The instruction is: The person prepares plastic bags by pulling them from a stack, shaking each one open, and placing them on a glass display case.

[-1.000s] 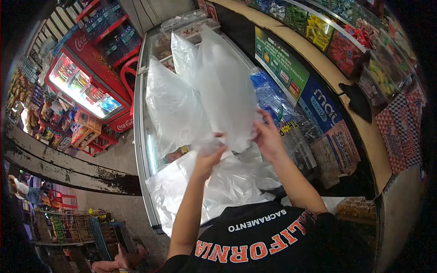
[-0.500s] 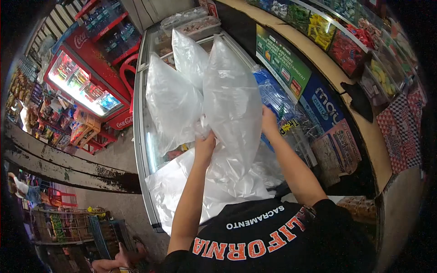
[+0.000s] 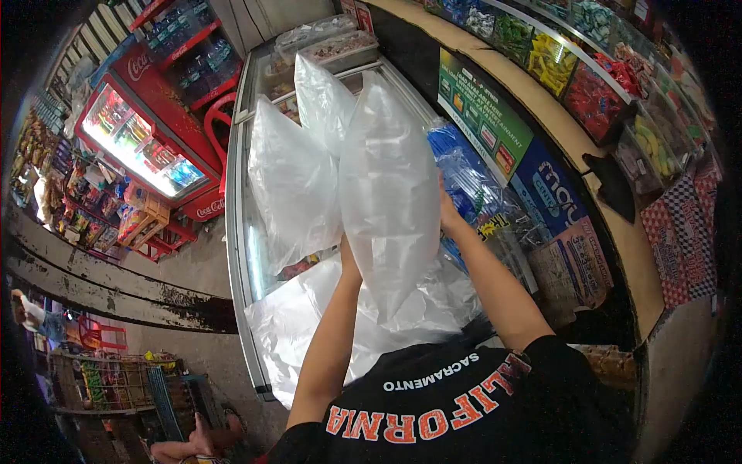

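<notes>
A large puffed-up clear plastic bag stands in front of me, its pointed lower corner toward my chest. My right hand holds it at the right side, the fingers partly hidden behind the plastic. My left hand reaches behind its lower left side, where the fingers are hidden. Two more puffed-up bags are just beyond: a left bag and a far bag. Flat plastic sheeting lies crumpled beneath my forearms on the glass-topped freezer.
Blue-tinted plastic packs lie right of the bags, beside a counter with posters. Food tubs sit at the freezer's far end. A red drinks fridge stands left. Snack bins line the right. Another person's legs show lower left.
The front bag has shifted slightly left and down, toward me, and now covers my left hand. That hand was visible before, closed on gathered plastic. My right hand stays at the bag's right edge.
</notes>
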`<state>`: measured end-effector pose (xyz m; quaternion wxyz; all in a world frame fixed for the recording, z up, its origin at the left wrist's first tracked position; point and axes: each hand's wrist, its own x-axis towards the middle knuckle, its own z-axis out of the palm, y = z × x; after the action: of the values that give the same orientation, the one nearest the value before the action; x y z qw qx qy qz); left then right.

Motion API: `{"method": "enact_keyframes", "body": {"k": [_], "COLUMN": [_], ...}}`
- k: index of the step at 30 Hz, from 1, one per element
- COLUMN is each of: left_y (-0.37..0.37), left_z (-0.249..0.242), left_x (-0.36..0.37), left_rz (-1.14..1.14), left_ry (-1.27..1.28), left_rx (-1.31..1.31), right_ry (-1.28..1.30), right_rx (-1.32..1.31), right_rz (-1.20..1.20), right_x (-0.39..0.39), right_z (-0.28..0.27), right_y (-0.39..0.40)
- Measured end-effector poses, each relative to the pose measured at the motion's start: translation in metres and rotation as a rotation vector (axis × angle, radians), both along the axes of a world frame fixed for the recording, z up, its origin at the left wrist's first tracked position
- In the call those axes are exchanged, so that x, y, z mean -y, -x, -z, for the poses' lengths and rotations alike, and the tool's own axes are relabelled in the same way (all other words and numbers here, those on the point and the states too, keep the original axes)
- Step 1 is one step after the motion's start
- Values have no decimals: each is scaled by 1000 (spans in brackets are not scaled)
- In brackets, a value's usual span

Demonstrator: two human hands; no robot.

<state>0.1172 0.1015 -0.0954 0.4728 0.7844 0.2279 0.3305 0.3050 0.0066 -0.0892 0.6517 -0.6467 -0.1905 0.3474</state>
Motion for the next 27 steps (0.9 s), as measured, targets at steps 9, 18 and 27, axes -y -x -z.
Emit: {"method": "enact_keyframes", "body": {"k": [9, 18, 27], "left_y": [34, 3, 37], "left_z": [-12, -51, -61], "left_x": [1, -8, 14], "left_rz": [-6, -37, -25], "left_ry": [109, 301, 489], "left_rx": [1, -24, -53], "right_ry": [367, 149, -68], "right_rx": [633, 547, 74], "right_rz": [-102, -2, -35], "right_x": [51, 33, 33], "right_z": [-46, -62, -4], "right_y": [46, 42, 19]}}
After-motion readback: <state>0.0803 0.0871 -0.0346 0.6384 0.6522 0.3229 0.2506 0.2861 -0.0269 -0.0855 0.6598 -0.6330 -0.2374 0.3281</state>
